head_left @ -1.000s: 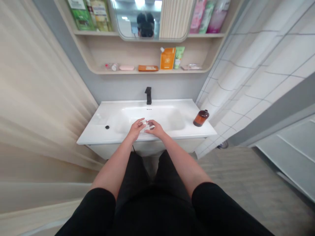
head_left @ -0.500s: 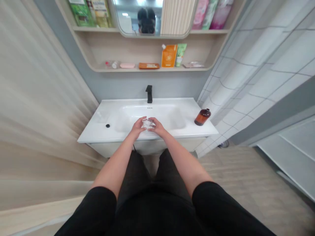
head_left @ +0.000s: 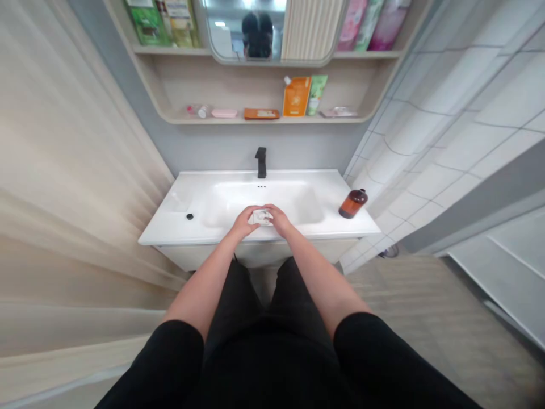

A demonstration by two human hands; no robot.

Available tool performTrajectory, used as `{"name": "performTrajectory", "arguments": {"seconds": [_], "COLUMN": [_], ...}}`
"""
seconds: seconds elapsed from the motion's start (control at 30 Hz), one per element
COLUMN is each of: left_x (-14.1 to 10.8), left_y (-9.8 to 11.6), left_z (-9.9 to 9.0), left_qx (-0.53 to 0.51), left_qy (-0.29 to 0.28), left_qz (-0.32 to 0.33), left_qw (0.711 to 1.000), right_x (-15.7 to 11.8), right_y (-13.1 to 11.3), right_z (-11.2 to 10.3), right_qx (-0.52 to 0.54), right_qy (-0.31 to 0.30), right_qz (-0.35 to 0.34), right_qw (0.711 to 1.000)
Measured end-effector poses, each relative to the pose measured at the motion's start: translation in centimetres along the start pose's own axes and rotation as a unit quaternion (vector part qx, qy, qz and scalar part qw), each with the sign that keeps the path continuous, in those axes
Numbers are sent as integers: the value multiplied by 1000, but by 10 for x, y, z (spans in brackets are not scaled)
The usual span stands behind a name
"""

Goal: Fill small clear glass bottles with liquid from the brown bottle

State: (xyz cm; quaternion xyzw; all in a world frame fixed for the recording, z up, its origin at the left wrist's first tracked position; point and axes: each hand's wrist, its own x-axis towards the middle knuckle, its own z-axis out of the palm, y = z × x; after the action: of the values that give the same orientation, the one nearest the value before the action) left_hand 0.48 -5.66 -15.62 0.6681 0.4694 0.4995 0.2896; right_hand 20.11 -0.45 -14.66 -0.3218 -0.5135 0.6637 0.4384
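Observation:
Over the front of the white sink [head_left: 293, 201], my left hand [head_left: 244, 222] and my right hand [head_left: 279, 220] hold a small clear, boxy thing [head_left: 261, 216] between them. Something whitish shows in or behind its see-through face; its exact kind is too small to make out. My left fingers are curled round its left side, and my right fingers grip its right side and upper edge. Behind the hands stands a black faucet [head_left: 261, 162] at the back of the basin.
An amber bottle [head_left: 353, 203] stands on the counter's right end. At left lie a small black round piece [head_left: 189, 216] and a faint clear object [head_left: 179, 201]. Above, the shelf [head_left: 272, 120] carries an orange pouch [head_left: 297, 96], a green tube [head_left: 317, 95] and a flat orange packet [head_left: 261, 114].
The clear thing has turned in my hands and now shows a flatter, rectangular face. My fingers have closed in around it. The whole view has shifted slightly.

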Motion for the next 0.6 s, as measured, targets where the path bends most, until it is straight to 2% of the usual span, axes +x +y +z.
{"name": "performTrajectory", "arguments": {"seconds": [0.13,0.23,0.33,0.43,0.53,0.6], "left_x": [-5,-14,-32,-61,-93,-109], "left_y": [11,25,38,47,52,54], "left_z": [-1,-10,-35,-87,-157,-200], "left_qx": [78,132,169,195,239,284], "left_qy": [-11,-8,57,206,364,414], "left_qz": [21,40,42,-4,-90,-167], "left_qw": [997,990,983,959,896,849], "right_x": [-4,-8,-8,-7,-4,-2], "right_y": [-6,-9,-8,-6,-3,-2], "right_z": [2,5,5,3,1,0], "right_qx": [-24,-42,-12,-10,-51,-65], "right_qy": [-4,-19,-5,-8,-41,-51], "right_qz": [-1,-7,-9,-1,4,6], "right_qw": [1000,999,1000,1000,998,997]}}
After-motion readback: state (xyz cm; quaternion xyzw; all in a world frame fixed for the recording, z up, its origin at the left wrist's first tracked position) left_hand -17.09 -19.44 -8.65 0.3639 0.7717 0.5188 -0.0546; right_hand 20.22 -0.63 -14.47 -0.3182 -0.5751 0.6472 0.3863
